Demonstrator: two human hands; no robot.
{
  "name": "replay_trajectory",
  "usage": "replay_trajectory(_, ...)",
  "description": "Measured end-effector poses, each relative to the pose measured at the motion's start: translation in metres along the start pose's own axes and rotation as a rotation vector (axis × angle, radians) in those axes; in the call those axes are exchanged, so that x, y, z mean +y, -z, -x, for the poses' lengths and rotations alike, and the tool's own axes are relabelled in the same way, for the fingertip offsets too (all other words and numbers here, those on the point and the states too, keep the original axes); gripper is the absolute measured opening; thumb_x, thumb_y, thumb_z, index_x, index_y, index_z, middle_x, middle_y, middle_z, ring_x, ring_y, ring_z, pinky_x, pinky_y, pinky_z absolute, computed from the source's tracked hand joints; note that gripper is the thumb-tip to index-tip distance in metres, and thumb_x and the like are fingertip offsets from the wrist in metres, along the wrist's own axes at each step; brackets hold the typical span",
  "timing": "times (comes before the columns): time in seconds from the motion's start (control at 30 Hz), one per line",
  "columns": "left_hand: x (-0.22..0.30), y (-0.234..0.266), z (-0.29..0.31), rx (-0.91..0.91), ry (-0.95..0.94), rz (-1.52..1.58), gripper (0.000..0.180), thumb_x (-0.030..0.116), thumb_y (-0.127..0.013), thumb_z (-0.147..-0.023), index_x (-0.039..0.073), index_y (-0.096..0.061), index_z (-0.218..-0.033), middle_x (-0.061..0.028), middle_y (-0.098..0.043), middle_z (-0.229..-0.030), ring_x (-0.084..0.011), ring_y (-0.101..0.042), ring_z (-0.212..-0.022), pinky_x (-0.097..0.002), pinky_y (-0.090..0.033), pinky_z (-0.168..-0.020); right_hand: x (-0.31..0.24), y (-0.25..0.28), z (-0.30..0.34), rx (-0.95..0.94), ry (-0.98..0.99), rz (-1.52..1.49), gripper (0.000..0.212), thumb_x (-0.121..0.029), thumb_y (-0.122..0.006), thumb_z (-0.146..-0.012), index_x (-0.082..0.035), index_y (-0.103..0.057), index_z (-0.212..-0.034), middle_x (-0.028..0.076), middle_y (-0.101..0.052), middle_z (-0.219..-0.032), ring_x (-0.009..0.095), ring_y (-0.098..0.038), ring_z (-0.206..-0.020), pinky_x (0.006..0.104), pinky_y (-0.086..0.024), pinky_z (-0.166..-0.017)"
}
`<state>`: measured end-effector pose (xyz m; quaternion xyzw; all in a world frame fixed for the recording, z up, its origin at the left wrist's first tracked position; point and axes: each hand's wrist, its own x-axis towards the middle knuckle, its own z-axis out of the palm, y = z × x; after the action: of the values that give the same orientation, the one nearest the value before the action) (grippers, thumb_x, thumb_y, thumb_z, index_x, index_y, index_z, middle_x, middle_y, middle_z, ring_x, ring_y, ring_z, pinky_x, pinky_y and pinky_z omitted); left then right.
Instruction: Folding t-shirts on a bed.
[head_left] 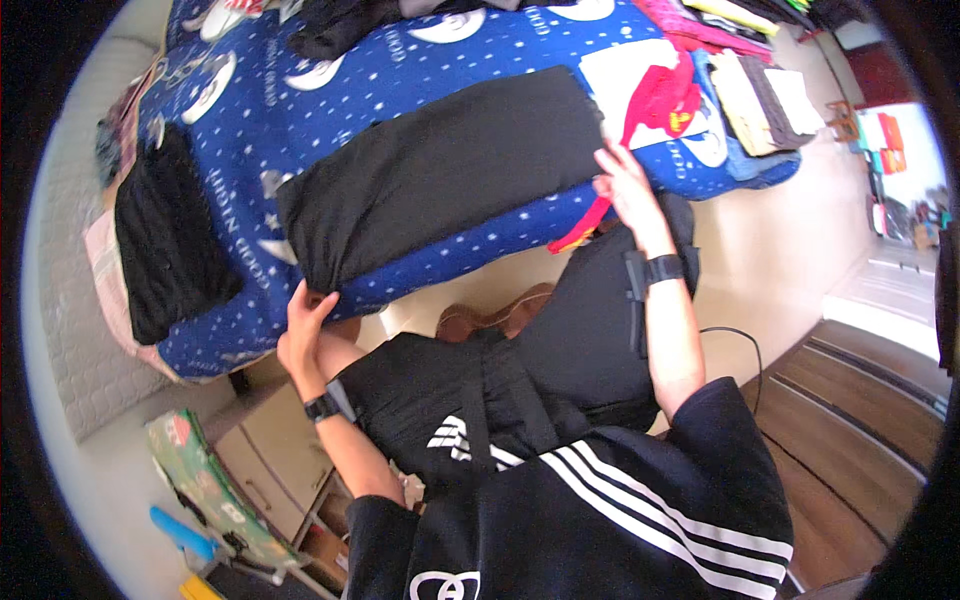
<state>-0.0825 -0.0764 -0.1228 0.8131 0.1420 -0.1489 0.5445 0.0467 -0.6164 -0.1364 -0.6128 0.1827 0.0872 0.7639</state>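
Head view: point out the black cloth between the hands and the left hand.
Black cloth between the hands (448, 168), head view: middle of its upper face.
Left hand (301, 335), head view: middle of the hand.

On the blue bed (250, 130), a black cloth (450, 160) lies between the left hand (303, 328) and right hand (630, 200); left of the left hand, a dark garment (175, 240); beyond the right, a red cloth (660, 100) and folded clothes (743, 105).
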Motion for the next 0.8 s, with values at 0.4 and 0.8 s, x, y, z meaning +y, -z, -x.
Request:
replay_trajectory(0.4,-0.023,0.003,-0.016,0.377,-0.172,-0.176,0.03,0.015,-0.064,-0.088,-0.002,-0.043,-0.074,0.0007,-0.041,-0.07,-0.0089,-0.033,-0.068,-0.0266,-0.031,-0.056,0.01,-0.008,-0.001,0.106,0.058,-0.097,0.057,-0.015,-0.069,-0.084,-0.007,-0.042,-0.134,0.003,-0.058,-0.081,0.012,-0.059,-0.054,0.0218,-0.044,-0.047)
replay_trajectory(0.8,0.018,-0.017,0.012,0.15,-0.067,0.856,0.028,0.008,-0.057,-0.092,0.01,-0.045,-0.117,-0.0046,-0.058,-0.098,-0.0137,-0.059,-0.075,-0.0232,-0.049,-0.068,0.001,-0.003,-0.003,-0.178,-0.277,-0.475,0.021,-0.023,-0.064,-0.089,-0.016,-0.044,-0.092,0.002,-0.052,-0.071,0.016,-0.057,-0.057,0.0258,-0.043,-0.05)
